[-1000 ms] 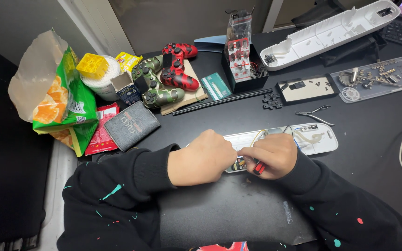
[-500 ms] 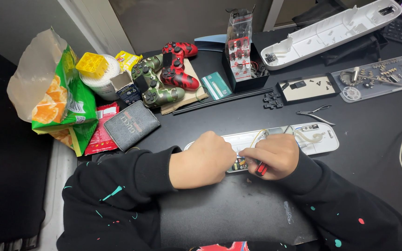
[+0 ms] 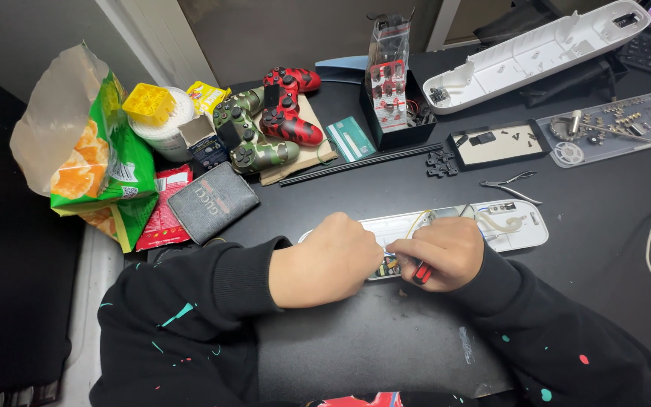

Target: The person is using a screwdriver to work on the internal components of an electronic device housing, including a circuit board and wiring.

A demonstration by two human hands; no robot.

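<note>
White housing (image 3: pixel 518 230) under both hands, long axis left to right across the black desk (image 3: pixel 604 264).
Left hand (image 3: pixel 337 256) fisted on its left end; right hand (image 3: pixel 442 252) clenched around red-handled tool (image 3: pixel 422 273).

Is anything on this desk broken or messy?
The long white device under both hands lies opened, wires showing. Its matching white shell sits apart at the back, and small screws and parts lie loose in a clear tray.

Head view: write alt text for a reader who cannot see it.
Two hands, the left hand and the right hand gripping a red-handled tool, work on an opened white device shell on a black desk. Game controllers and a snack bag lie behind.
</note>
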